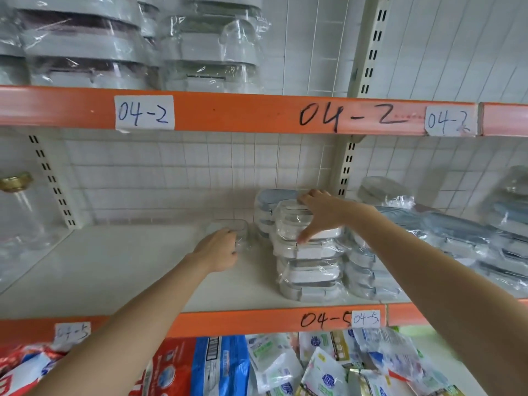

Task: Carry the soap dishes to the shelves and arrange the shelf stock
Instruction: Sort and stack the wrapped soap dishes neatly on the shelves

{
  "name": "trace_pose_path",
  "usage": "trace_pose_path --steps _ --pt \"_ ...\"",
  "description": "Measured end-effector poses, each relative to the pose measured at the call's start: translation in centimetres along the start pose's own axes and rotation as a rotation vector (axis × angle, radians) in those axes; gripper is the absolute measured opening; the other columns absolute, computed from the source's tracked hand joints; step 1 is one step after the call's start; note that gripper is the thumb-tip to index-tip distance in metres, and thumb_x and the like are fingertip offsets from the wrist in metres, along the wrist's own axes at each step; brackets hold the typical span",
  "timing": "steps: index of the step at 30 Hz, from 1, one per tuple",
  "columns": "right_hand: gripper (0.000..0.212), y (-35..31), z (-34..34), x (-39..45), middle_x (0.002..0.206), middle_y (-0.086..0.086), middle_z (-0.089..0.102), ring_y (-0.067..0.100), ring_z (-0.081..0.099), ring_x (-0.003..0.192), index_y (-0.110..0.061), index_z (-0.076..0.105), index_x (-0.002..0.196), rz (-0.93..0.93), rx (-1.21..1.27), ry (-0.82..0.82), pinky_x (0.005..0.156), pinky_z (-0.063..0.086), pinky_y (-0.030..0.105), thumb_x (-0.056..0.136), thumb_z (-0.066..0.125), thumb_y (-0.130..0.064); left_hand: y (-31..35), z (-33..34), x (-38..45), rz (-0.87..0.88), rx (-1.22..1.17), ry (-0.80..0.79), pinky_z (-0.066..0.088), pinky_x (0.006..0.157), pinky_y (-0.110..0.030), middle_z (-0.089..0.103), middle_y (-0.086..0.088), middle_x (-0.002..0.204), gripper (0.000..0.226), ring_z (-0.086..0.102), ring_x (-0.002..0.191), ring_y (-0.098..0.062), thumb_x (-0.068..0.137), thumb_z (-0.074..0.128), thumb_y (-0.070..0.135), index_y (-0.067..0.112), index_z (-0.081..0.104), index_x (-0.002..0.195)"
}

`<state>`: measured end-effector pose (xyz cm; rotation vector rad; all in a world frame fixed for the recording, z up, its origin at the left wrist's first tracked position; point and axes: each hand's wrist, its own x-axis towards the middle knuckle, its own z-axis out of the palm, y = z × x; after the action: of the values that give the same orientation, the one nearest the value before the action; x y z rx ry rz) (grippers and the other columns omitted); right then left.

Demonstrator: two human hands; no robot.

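I am curling my left hand (218, 250) around a clear soap dish (231, 231) on the shelf (114, 267), my right hand (317, 212) gripping the topmost dish (294, 221) on the front stack (310, 270), so stocking is looking partly done.

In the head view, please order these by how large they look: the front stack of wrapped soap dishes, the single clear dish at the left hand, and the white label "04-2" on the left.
1. Front stack of soap dishes.
2. White label "04-2".
3. Single clear dish, partly hidden by the left hand and hard to outline, so its rank below the label is unsure.
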<state>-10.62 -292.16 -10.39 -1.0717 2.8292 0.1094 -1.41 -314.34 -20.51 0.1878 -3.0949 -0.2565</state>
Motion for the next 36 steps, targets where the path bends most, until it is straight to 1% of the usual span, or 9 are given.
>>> trace_pose_path --steps 9,10,13,15,20,23,28,32,36 --pt "0.109 -0.7 0.5 0.6 0.15 0.007 0.019 0.028 0.014 0.141 -0.013 0.013 0.151 -0.02 -0.065 0.027 0.113 0.023 0.046 0.071 0.068 -0.064 -2.9 1.3 4.6 -0.118 -0.067 0.011 0.02 0.115 -0.029 0.013 -0.015 0.158 0.082 0.019 0.145 -0.026 0.094 0.053 0.044 -0.001 0.015 0.15" --pt "0.11 -0.7 0.6 0.7 0.15 0.007 0.018 0.028 0.013 0.141 -0.013 0.013 0.151 -0.02 -0.066 0.027 0.113 0.023 0.046 0.071 0.068 -0.065 -2.9 1.5 5.1 -0.123 -0.078 -0.017 0.022 0.116 -0.03 0.014 -0.014 0.158 0.085 0.022 0.144 -0.026 0.092 0.055 0.047 0.0 0.016 0.151" --pt "0.11 -0.6 0.6 0.8 0.15 0.009 0.018 0.028 0.012 0.141 -0.012 0.013 0.15 -0.018 -0.068 0.033 0.113 0.022 0.046 0.071 0.067 -0.065 -2.6 2.1 6.2 -0.119 -0.01 -0.041 0.038 0.104 -0.032 0.042 -0.01 0.141 0.075 0.041 0.13 -0.026 0.08 0.067 0.049 0.008 0.043 0.139" --pt "0.11 -0.5 0.7 0.9 0.15 0.009 0.019 0.028 0.013 0.141 -0.012 0.013 0.15 -0.022 -0.07 0.033 0.113 0.022 0.046 0.071 0.067 -0.065 -2.0 1.9 6.3 -0.114 0.097 -0.055 0.038 0.1 -0.033 0.044 -0.012 0.131 0.078 0.038 0.127 -0.028 0.074 0.071 0.055 0.007 0.049 0.131" --pt "0.113 -0.4 0.8 1.1 0.151 0.01 0.017 0.029 0.012 0.141 -0.011 0.012 0.15 -0.023 -0.078 0.017 0.115 0.021 0.047 0.069 0.068 -0.066 -1.7 2.5 6.0 -0.135 0.1 -0.095 0.033 0.101 -0.031 0.033 -0.012 0.132 0.091 0.028 0.131 -0.028 0.066 0.077 0.05 0.005 0.038 0.135" --pt "0.114 -0.5 0.6 0.8 0.153 0.011 0.017 0.03 0.014 0.142 -0.01 0.01 0.15 -0.013 -0.085 -0.016 0.115 0.019 0.046 0.069 0.072 -0.061 -1.9 2.4 5.1 -0.146 0.072 -0.146 0.036 0.097 -0.029 0.038 -0.014 0.132 0.087 0.036 0.128 -0.028 0.067 0.079 0.038 0.004 0.034 0.134" --pt "0.11 -1.2 0.5 -0.6 0.147 0.011 0.027 0.028 0.022 0.137 -0.008 0.018 0.148 -0.004 -0.061 0.044 0.115 0.02 0.044 0.068 0.071 -0.063 -0.7 0.1 1.9 -0.066 0.089 -0.108 0.035 0.099 -0.029 0.042 -0.013 0.128 0.085 0.037 0.125 -0.028 0.068 0.077 0.054 0.003 0.044 0.127" --pt "0.109 -2.8 -0.1 -3.6 0.144 0.011 0.029 0.028 0.024 0.135 -0.008 0.02 0.146 0.026 -0.001 0.08 0.114 0.022 0.043 0.069 0.066 -0.069 1.1 -2.5 -2.0 -0.011 0.088 -0.068 0.034 0.099 -0.03 0.04 -0.011 0.13 0.087 0.035 0.125 -0.026 0.07 0.074 0.055 0.003 0.041 0.132" --pt "0.107 -4.6 -0.9 -8.0 0.146 0.011 0.027 0.03 0.023 0.136 -0.008 0.022 0.145 0.059 0.046 0.005 0.114 0.021 0.043 0.07 0.065 -0.07 2.8 -4.9 -7.3 0.052 0.12 -0.165 0.033 0.105 -0.032 0.035 -0.01 0.14 0.099 0.032 0.13 -0.024 0.072 0.071 0.057 0.004 0.029 0.144"
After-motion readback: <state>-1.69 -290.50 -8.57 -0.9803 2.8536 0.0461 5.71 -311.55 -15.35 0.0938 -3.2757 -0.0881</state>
